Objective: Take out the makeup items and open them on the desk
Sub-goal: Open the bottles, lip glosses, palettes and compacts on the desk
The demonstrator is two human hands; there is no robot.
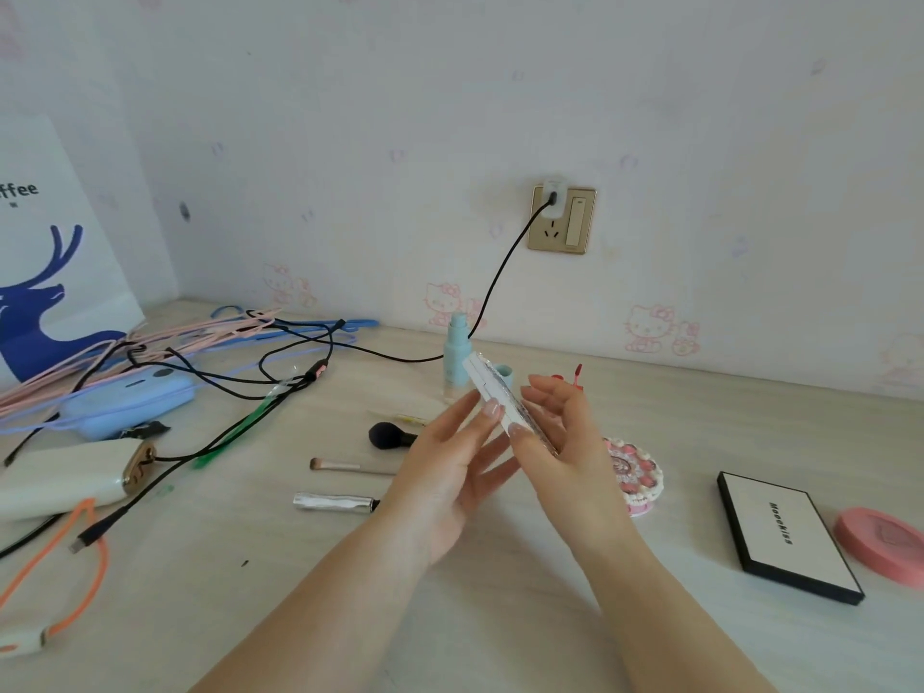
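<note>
Hands on a white compact case, above the desk (500,617).
I see left hand (445,492) and right hand (570,452) both pinching the white compact case (492,392), fingers loosely spread.

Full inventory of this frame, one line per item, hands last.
slim case: 1, white and clear, held above desk centre
bottle: 1, pale blue, behind hands
brushes: 2, dark head and tan head, left of hands
silver tube: 1, lying front-left of hands
round compact: 1, pink, right of hands
flat palette: 1, white with black edge, right
pink disc: 1, far right edge
cables: several, black, left half
hangers: several, pink and blue, back left
left hand: 1, gripping case
right hand: 1, gripping case
</note>
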